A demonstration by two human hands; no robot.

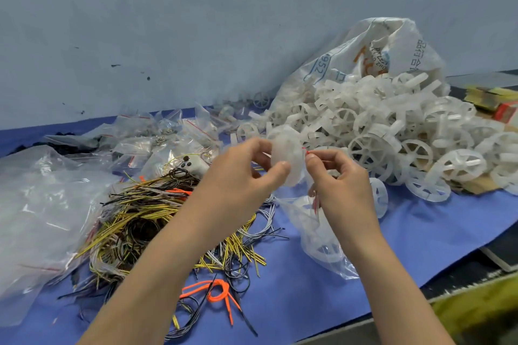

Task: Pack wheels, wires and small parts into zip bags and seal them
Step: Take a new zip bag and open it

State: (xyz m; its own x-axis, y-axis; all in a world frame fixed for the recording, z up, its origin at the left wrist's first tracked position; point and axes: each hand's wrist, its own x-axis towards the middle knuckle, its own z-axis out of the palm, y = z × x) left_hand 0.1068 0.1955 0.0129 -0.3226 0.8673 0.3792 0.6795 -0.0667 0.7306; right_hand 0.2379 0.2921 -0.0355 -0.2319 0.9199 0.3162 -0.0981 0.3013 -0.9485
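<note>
My left hand point(246, 173) grips a translucent white wheel point(283, 150) in mid-air, blurred by motion. Beside it, my right hand point(336, 176) pinches the red-striped mouth of a clear zip bag point(316, 238), which hangs down to the blue table and holds at least one wheel. The wheel in my left hand sits right at the bag's opening. A large heap of white wheels point(392, 131) lies behind my hands, spilling from a white woven sack point(361, 53). A tangle of yellow, black, white and orange wires point(157, 218) covers the table under my left forearm.
Several small filled zip bags point(168, 134) lie at the back left. A big clear plastic bag point(36, 213) fills the left side. A small white part with dark dots point(193, 166) rests by the wires. Cardboard point(482, 185) lies under the wheels; the table edge point(420, 294) runs front right.
</note>
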